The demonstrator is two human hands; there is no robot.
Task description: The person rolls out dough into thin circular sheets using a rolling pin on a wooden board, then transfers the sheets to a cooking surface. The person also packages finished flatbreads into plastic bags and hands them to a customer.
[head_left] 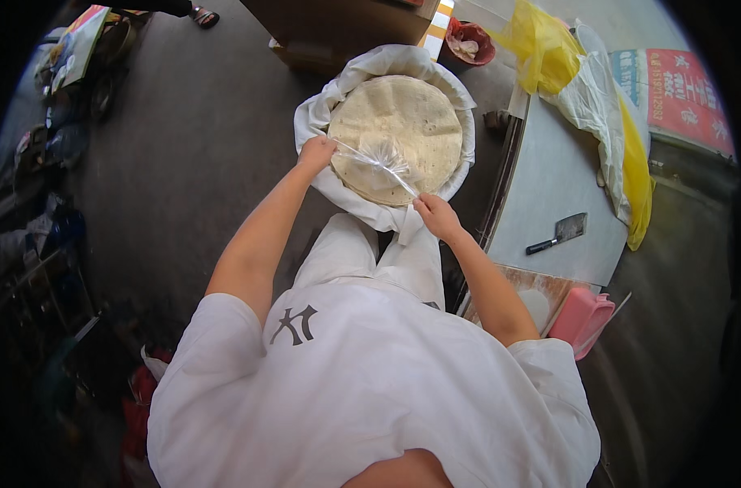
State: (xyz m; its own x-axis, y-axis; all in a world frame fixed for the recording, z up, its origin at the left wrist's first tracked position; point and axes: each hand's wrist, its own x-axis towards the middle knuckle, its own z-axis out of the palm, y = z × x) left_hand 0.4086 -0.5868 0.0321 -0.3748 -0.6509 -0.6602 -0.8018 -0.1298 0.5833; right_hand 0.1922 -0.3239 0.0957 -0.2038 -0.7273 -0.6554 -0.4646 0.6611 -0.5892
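Observation:
A clear plastic bag (378, 156) is stretched between my hands, with what it holds too hazy to make out. My left hand (316, 154) is closed on one twisted end, and my right hand (437, 215) pinches the other end, lower and to the right. Beneath the bag lies a stack of round flatbreads (403, 106), pale with a few brown specks. White cloth (312, 110) lines the round container around the stack and folds out over its rim; the container itself is hidden.
To the right, a cleaver (559, 233) lies on a grey-topped table (533, 195). Yellow and white plastic sheets (590, 106) drape its far side. A pink container (580, 321) is at the near end. Beyond the cloth are a brown box (330, 32) and a red bin (470, 41).

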